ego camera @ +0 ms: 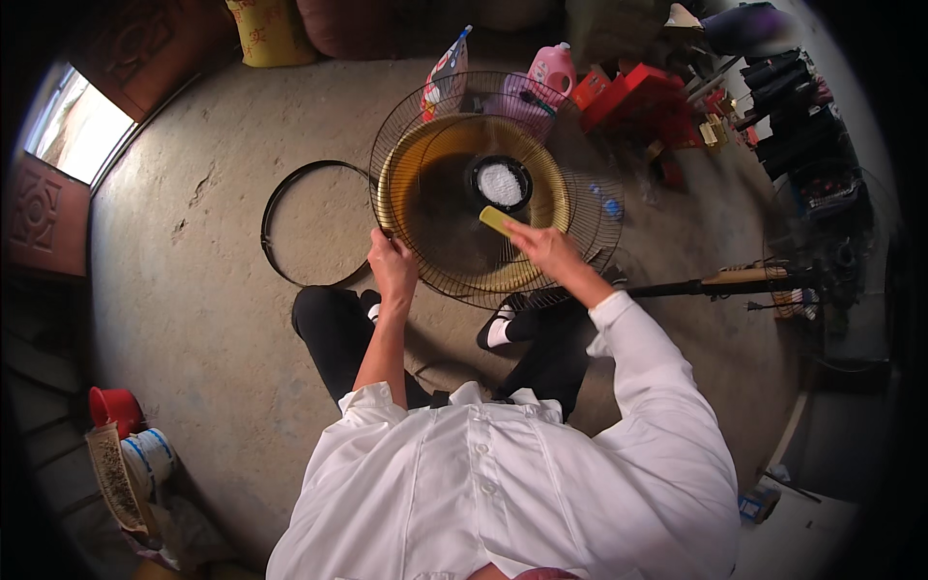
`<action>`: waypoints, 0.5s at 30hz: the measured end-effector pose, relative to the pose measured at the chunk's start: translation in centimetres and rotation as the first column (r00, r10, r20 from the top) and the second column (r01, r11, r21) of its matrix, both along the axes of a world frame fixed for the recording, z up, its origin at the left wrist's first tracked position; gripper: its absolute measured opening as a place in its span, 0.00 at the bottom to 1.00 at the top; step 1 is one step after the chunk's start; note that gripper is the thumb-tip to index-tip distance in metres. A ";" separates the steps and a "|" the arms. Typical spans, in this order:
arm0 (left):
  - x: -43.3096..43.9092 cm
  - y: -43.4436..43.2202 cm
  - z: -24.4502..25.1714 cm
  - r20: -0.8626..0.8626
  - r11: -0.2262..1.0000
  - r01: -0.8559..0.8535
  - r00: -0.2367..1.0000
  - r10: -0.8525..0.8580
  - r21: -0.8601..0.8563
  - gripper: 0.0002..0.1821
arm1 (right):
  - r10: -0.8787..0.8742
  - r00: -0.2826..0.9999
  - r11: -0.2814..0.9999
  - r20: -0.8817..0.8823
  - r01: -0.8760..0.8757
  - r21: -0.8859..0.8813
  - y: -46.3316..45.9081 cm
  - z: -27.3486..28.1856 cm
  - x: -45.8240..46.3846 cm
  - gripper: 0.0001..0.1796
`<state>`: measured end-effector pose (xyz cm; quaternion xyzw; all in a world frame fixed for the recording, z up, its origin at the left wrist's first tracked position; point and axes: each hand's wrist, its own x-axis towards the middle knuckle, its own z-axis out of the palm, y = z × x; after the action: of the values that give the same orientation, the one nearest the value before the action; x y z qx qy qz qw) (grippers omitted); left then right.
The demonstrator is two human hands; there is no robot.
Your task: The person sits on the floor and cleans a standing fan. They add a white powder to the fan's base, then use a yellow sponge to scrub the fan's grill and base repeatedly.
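My left hand [394, 264] grips the near left rim of a round wire fan grille [593, 221]. The grille lies tilted over a gold-coloured basin [555, 170] of murky liquid. At the grille's middle sits a dark round hub, its face covered with a white powdery or foamy layer [500, 184]. In my right hand [549, 252] is a yellow brush [495, 220], held just below the hub; its bristles are hidden, so I cannot tell whether it touches the wires. A thin black hoop [270, 210] lies on the floor to the left.
Behind the basin stand a printed plastic bag [445, 76] and a pink detergent bottle [557, 67]. Red boxes [631, 94] are piled at the back right. A fan pole [667, 289] lies to the right. A red tub [116, 409] is at the lower left.
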<state>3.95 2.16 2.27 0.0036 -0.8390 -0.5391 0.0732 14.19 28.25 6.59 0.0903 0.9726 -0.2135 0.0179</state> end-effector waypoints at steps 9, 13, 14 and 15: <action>-2.9 -1.1 -0.4 -0.052 0.994 0.066 0.996 -0.070 -0.083 0.05 | 0.034 0.998 0.999 -0.048 -0.035 -0.018 -1.5 0.9 -0.2 0.20; -4.1 -1.4 -0.2 -0.030 0.993 0.097 0.995 -0.099 -0.065 0.05 | 0.231 0.972 0.954 0.051 -0.217 -0.205 -2.6 0.9 -0.7 0.20; -4.4 -1.5 -0.2 -0.004 0.993 0.095 0.995 -0.095 -0.072 0.05 | 0.358 0.933 0.908 0.030 -0.340 -0.245 -2.8 0.7 -0.8 0.20; -4.8 -1.5 -0.1 -0.018 0.994 0.082 0.996 -0.084 -0.072 0.05 | 0.424 0.883 0.897 0.200 -0.378 -0.229 -3.1 0.1 -0.6 0.21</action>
<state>-0.80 0.67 2.16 -0.0395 -0.8564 -0.5113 0.0595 13.55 25.20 6.73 -0.0898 0.9364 -0.2811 0.1899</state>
